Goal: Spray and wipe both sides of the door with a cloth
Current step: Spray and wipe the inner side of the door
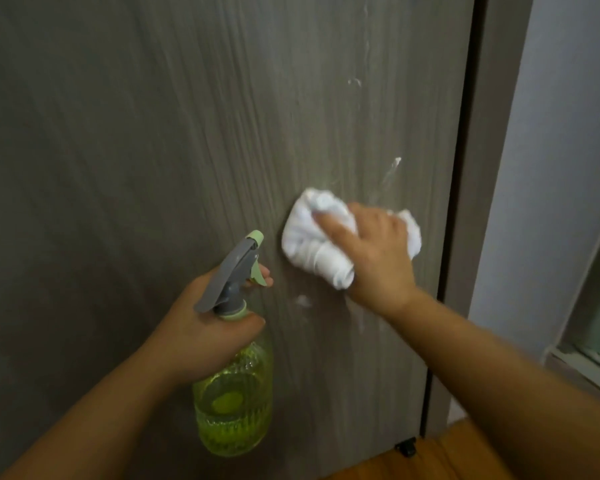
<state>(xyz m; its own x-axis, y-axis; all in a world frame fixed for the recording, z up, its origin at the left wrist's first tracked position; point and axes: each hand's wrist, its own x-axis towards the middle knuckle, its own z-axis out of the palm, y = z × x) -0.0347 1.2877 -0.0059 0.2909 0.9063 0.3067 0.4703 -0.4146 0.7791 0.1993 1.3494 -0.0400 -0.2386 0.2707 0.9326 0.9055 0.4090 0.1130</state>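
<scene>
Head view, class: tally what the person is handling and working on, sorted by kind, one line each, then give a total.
Spray bottles: 1, yellow-green spray bottle gripped by the left hand
Cloths: 1, white cloth pressed to the door by the right hand
Doors: 1, grey wood-grain door
Total: 3

No text, label, brand or number can be read on anything in view.
</scene>
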